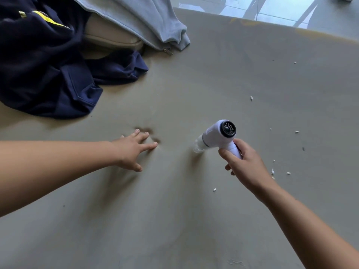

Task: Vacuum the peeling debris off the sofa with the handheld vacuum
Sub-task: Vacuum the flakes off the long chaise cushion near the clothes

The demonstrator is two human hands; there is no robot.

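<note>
A white handheld vacuum (219, 135) with a black round rear vent is in my right hand (242, 166), which grips its handle. Its clear nozzle touches the grey-green sofa surface (174, 220) near the middle. My left hand (134, 149) lies flat with spread fingers, pressing the fabric into a dent left of the nozzle. Small white debris flakes (251, 98) are scattered on the right part of the sofa, several of them just right of my right hand, one (214, 189) below it.
A dark navy garment (48, 74) with a yellow stripe lies heaped at the upper left. A light blue zip-up garment (147, 20) and a beige cushion (108, 35) lie beside it. A glossy tiled floor (272, 8) shows past the sofa's far edge.
</note>
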